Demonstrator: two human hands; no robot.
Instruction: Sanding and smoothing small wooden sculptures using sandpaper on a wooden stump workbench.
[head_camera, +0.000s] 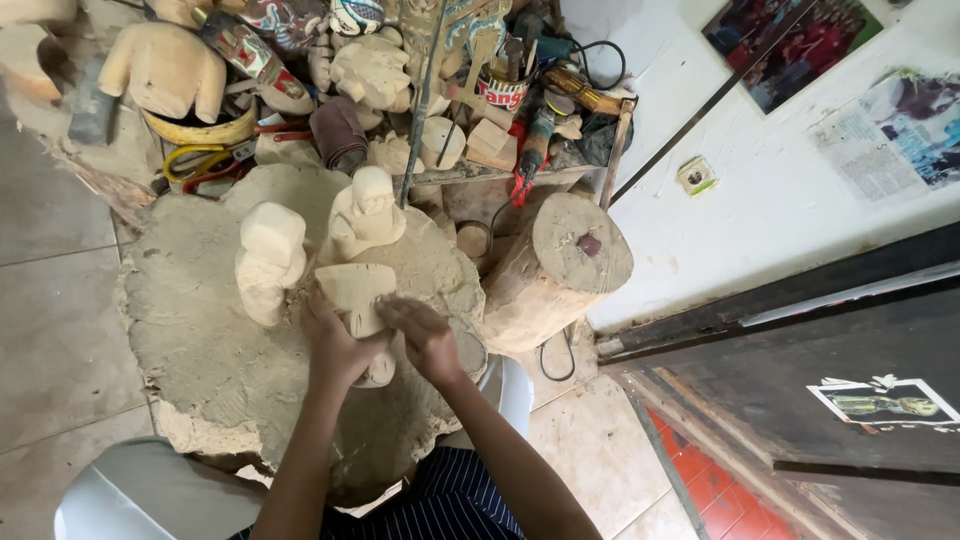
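A pale unpainted wooden carving (355, 290) lies on a big dusty wood slab (200, 330) in front of me. My left hand (332, 345) grips the carving's lower left side. My right hand (425, 335) lies over its right side, fingers curved against the wood. Two other rough-carved figures stand just beyond it: a blocky figure (270, 260) on the left and a rounded figure (365, 212) behind.
A log stump (565, 262) stands to the right of the slab. Behind is a cluttered shelf (470, 172) with wooden figures, a tin can (500, 92), power tools (540, 130) and cables. A white wall (760, 200) with pictures is at right; a grey plastic chair (140, 495) is under me.
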